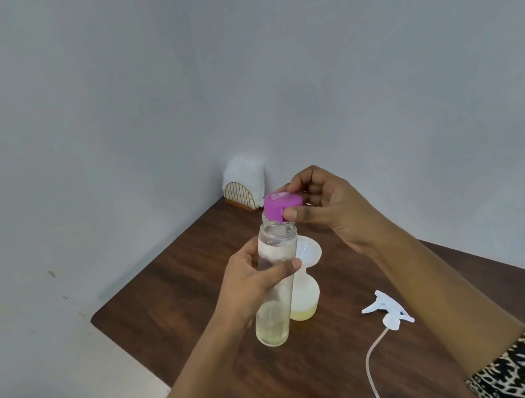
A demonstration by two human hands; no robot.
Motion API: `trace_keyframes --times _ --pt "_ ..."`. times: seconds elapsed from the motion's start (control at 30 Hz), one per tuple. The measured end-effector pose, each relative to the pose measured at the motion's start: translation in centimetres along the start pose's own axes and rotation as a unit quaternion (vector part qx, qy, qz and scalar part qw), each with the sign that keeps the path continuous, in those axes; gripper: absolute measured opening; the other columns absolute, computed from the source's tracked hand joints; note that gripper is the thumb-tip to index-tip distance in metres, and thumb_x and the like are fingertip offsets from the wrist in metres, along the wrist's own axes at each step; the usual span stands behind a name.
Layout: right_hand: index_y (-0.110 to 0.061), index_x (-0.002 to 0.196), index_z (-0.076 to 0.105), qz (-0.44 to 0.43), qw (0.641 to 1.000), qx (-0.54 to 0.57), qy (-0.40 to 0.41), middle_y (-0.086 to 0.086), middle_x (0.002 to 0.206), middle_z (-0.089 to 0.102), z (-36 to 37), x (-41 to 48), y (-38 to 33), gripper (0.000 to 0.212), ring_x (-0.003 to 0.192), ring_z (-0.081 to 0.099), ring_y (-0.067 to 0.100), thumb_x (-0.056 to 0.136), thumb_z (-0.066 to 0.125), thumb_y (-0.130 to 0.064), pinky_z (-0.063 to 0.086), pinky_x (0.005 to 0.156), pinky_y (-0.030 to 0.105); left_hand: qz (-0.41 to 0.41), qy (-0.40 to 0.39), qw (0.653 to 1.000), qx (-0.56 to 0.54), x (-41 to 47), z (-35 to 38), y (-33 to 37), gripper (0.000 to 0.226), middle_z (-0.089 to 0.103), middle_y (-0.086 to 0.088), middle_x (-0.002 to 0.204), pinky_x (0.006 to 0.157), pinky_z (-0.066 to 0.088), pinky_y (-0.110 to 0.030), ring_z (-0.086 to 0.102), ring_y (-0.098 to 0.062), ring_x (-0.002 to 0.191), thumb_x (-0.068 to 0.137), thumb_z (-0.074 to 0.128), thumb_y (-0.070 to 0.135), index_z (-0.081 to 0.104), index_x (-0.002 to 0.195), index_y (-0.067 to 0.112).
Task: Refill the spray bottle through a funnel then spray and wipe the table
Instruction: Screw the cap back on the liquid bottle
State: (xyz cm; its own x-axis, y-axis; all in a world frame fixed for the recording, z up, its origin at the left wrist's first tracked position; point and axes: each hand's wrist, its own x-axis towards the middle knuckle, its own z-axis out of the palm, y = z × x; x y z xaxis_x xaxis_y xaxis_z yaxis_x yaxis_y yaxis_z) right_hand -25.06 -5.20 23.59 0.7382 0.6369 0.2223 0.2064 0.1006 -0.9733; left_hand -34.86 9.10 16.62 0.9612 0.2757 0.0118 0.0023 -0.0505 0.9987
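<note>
My left hand [251, 284] grips a tall clear bottle [275, 314] around its middle; pale yellow liquid fills its lower part. My right hand [324, 205] pinches the bottle's pink cap [278, 206] at the top, tilted over the neck. Behind the tall bottle stands a small translucent spray bottle [305, 299] with a little yellow liquid and a white funnel [310, 251] in its neck, both partly hidden. The white spray head [389, 309] with its long tube lies on the brown table [171, 283] to the right.
A gold wire napkin holder with white napkins [244, 184] stands at the table's far corner against the grey walls. The table's left edge drops to a pale floor. A patterned sleeve covers my right forearm at the lower right.
</note>
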Motion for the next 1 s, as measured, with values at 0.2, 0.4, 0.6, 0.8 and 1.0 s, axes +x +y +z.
trace_keyframes --times 0.2,0.4,0.6,0.8,1.0 --pt "-0.027 0.124 0.057 0.036 0.974 -0.154 -0.160 -0.006 0.123 0.062 -0.8 0.9 -1.5 0.049 0.111 0.061 0.008 0.081 0.073 -0.011 0.051 0.095 0.026 -0.008 -0.008 1.000 0.024 0.2 -0.6 0.4 0.037 0.074 0.004 0.095 0.082 0.058 -0.036 0.071 -0.018 0.088 0.071 0.084 0.022 0.068 0.104 0.026" --pt "-0.030 0.106 0.066 0.047 0.884 -0.434 -0.167 -0.016 0.090 0.063 -0.4 1.8 -3.8 0.036 0.078 0.061 0.000 0.074 0.076 -0.043 0.044 0.065 0.014 0.001 -0.011 0.999 0.049 -0.5 -0.6 0.4 0.030 0.074 0.016 0.085 0.064 0.053 -0.015 0.070 -0.003 0.081 0.072 0.083 0.019 0.068 0.096 0.029" --pt "-0.026 0.106 0.063 0.035 0.844 -0.500 -0.189 -0.011 0.094 0.064 0.0 2.6 -3.5 0.039 0.082 0.059 0.006 0.074 0.075 -0.046 0.046 0.068 0.018 0.000 0.001 0.998 0.056 -0.5 -0.7 -0.1 0.031 0.074 0.015 0.085 0.066 0.053 -0.015 0.070 -0.005 0.081 0.071 0.084 0.019 0.069 0.095 0.030" --pt "-0.029 0.112 0.060 0.061 0.882 -0.390 -0.257 -0.014 0.105 0.066 -1.2 2.3 -3.7 0.042 0.087 0.063 -0.002 0.076 0.079 -0.024 0.043 0.065 0.003 -0.021 -0.036 0.998 0.049 -0.3 -0.8 -0.4 0.030 0.075 0.005 0.089 0.075 0.057 -0.028 0.072 -0.015 0.084 0.072 0.083 0.016 0.071 0.098 0.024" --pt "-0.008 0.064 0.060 0.072 0.799 -0.585 -0.117 -0.001 0.043 0.056 1.1 1.4 -3.3 0.075 0.043 0.054 0.011 0.079 0.038 -0.078 0.048 0.062 0.026 0.012 -0.003 0.996 0.083 -0.6 -0.2 -0.8 0.042 0.074 0.010 0.097 0.080 0.056 -0.023 0.069 -0.010 0.093 0.070 0.085 0.025 0.068 0.108 0.026"
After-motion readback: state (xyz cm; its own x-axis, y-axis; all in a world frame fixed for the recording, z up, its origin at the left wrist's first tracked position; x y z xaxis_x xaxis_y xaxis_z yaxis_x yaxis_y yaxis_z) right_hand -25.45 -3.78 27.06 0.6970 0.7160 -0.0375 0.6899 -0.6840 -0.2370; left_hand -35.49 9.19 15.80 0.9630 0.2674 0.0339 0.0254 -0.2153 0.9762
